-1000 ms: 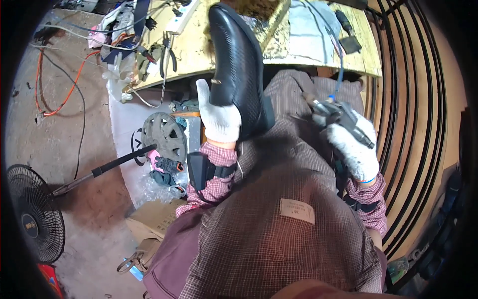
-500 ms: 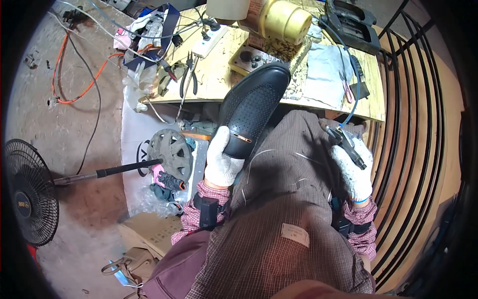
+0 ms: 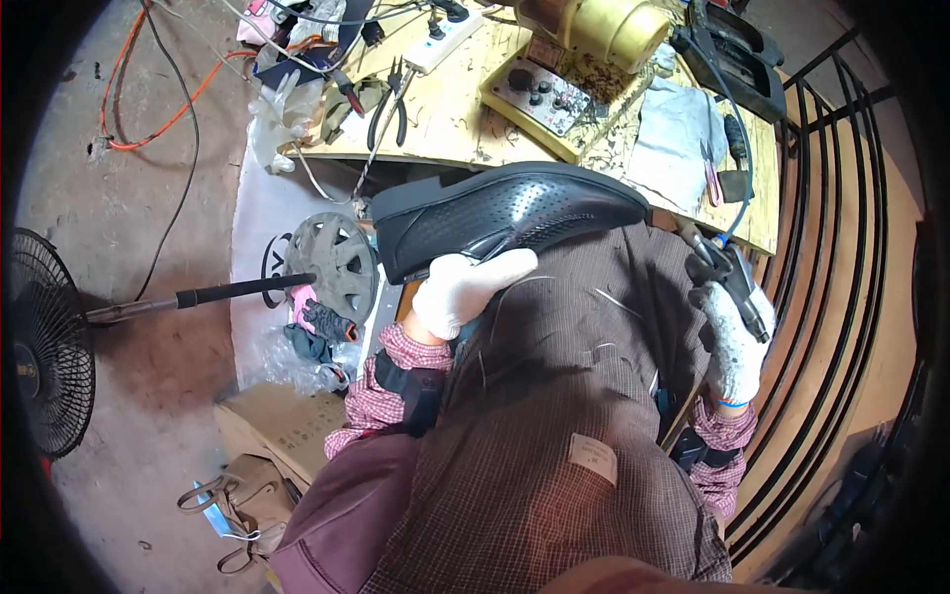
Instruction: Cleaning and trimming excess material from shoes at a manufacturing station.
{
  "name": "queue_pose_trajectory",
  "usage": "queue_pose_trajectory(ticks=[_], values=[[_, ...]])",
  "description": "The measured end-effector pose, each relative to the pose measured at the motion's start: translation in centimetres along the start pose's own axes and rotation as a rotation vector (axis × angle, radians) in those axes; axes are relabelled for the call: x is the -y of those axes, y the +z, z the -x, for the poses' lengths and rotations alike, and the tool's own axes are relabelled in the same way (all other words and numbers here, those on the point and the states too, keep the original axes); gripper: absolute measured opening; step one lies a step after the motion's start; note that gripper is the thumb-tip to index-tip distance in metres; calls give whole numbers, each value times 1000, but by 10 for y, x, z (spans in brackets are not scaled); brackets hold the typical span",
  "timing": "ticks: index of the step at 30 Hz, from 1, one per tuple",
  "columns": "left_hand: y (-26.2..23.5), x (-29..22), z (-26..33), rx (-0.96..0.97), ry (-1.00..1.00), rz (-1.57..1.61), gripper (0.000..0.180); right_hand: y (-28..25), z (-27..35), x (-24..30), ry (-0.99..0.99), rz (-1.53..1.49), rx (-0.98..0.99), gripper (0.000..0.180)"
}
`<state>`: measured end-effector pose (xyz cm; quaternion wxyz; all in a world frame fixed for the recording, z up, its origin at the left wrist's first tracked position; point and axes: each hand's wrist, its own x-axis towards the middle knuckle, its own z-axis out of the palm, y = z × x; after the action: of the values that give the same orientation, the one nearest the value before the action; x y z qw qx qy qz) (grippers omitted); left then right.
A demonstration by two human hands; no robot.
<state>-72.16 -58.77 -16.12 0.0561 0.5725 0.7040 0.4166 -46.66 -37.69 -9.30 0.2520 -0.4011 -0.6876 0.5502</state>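
Note:
A black perforated slip-on shoe [image 3: 520,210] is tilted on its side over my lap, its toe to the right and its sole toward the workbench. My left hand [image 3: 463,293], in a white knit glove, grips it from below near the heel, thumb stretched along the upper. The fingers behind the shoe are hidden. In my gloved right hand [image 3: 734,351] is a dark air gun [image 3: 737,287] with a blue hose [image 3: 744,193] attached. Its front end is near the shoe's toe without clear contact. A brown checked apron [image 3: 564,396] covers my lap.
On the wooden workbench [image 3: 445,109] are a yellow machine [image 3: 618,35], a control box [image 3: 539,94], pliers [image 3: 391,114], a power strip [image 3: 445,40] and a grey cloth [image 3: 678,139]. A fan [image 3: 49,342] stands left; a black metal rack [image 3: 841,297] runs along the right.
My left hand has turned the shoe from upright, toe away, to lying sideways with its toe to the right. The right hand still holds the air gun. The whole view has shifted slightly.

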Motion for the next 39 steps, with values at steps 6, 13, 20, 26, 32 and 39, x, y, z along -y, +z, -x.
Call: queue_pose_trajectory(ticks=[6, 13, 20, 26, 32, 39], values=[[8, -40, -29, 463, -477, 307, 23, 17, -10, 40, -191, 64, 281, 35], [32, -54, -44, 811, -459, 161, 50, 28, -22, 29, -910, 373, 316, 37], [14, -88, -74, 915, -405, 33, 45, 25, -19, 24, -924, 435, 283, 34], [26, -72, -58, 920, -420, 30, 47, 28, -16, 20, -796, 278, 260, 26], [29, -68, -55, 768, -242, 94, 41, 27, -14, 23, -690, 268, 290, 25], [23, -79, -66, 866, -304, 28, 42, 14, -17, 31, -534, 303, 397, 30]])
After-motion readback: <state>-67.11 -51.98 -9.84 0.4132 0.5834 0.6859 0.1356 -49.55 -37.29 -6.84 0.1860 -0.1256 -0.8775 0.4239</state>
